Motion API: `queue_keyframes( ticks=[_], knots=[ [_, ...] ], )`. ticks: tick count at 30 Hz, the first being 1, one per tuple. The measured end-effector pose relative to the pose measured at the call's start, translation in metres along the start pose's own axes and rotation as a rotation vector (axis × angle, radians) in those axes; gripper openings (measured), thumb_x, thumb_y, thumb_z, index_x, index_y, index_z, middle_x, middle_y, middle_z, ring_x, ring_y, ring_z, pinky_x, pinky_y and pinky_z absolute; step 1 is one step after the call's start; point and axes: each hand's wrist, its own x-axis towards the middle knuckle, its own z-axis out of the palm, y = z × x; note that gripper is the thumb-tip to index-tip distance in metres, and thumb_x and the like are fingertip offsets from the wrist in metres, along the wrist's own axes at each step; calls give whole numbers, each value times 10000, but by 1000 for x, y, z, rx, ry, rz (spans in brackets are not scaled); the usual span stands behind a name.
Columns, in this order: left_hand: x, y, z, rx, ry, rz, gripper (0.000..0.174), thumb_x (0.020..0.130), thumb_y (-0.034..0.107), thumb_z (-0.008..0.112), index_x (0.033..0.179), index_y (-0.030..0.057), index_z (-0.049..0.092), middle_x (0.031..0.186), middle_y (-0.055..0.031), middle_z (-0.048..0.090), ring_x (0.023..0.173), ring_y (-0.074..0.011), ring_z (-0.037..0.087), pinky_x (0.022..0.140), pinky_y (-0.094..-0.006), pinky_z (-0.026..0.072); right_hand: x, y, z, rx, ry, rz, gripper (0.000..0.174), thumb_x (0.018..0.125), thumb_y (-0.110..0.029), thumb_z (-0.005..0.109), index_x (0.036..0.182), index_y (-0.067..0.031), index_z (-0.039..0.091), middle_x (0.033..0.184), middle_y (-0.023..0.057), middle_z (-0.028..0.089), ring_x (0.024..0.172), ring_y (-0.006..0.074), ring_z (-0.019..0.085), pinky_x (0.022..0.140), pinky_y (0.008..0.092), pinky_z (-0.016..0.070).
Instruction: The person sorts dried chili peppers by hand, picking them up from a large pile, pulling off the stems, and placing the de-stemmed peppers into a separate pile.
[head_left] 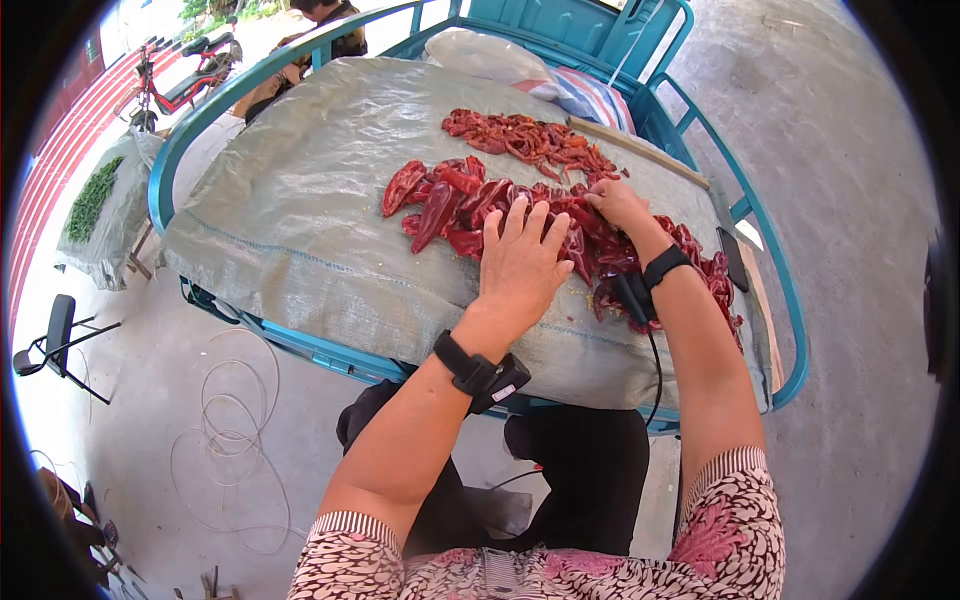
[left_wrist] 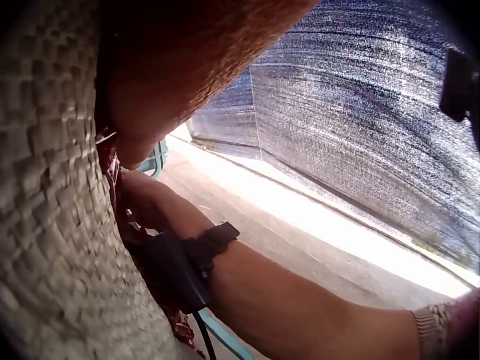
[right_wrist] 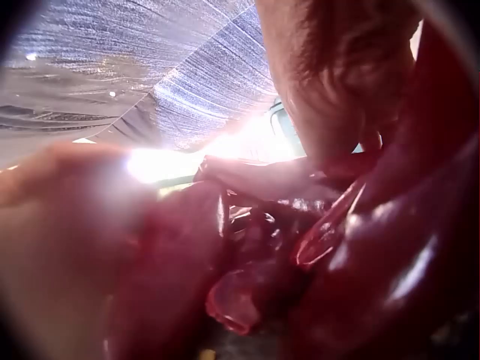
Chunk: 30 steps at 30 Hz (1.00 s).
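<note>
A row of glossy dried red peppers (head_left: 436, 215) lies across a woven plastic sheet (head_left: 300, 200). My left hand (head_left: 522, 262) rests with spread, fairly straight fingers at the near side of the row. On the right, my right hand (head_left: 622, 208) has its fingers bent down into the peppers and pinches one at the far side. From the right wrist, large shiny peppers (right_wrist: 367, 255) fill the lower view, and the right fingers (right_wrist: 322, 112) come down onto one of them. The left wrist view mostly shows the sheet and my right forearm; the left fingertips are hidden there.
Behind the row lies a second pile of shrivelled, orange-red peppers (head_left: 520, 135). Blue cart rails (head_left: 780, 260) surround the sheet. A wooden strip (head_left: 640, 150), a phone (head_left: 732, 258) and stuffed sacks (head_left: 490, 55) lie near the edges. Another person (head_left: 335, 25) sits beyond the far-left rail.
</note>
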Motion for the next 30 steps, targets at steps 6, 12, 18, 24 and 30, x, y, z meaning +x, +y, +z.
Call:
queue_keyframes(
  ticks=[6,12,18,24,30],
  knots=[
    [0,-1,1,0,7,4,591,876,352,742,1396,146,553,1436,-116,510,1393,-329,392,1123,-542,280,3,14,5,257,215,-55,200,812,-257,761,969,-139,797,1000,105,773,985,293,727,874,444,544],
    [0,1,1,9,-14,-7,599,873,353,743,1402,147,551,1443,-120,513,1399,-330,392,1126,-548,277,-15,16,-22,447,341,-153,203,817,-208,728,987,-111,780,919,109,772,874,274,740,788,383,564],
    [0,0,3,34,-9,-4,598,875,366,739,1404,159,550,1444,-114,514,1399,-321,395,1128,-547,276,-59,12,-51,505,0,-242,447,858,-329,714,1268,-157,665,1088,92,749,968,279,713,851,425,511],
    [1,0,5,21,0,-1,595,875,370,740,1398,156,555,1437,-112,516,1397,-326,400,1125,-558,272,-93,22,-49,-247,-46,-114,525,852,-368,744,1332,-186,632,1159,111,740,1180,320,641,1059,552,316],
    [1,3,4,19,-16,-21,616,866,381,746,1405,152,554,1444,-117,512,1409,-340,389,1130,-569,264,-94,17,-47,-109,274,-160,488,880,-381,721,1303,-149,648,1103,138,752,1096,349,683,1007,499,428]
  ],
)
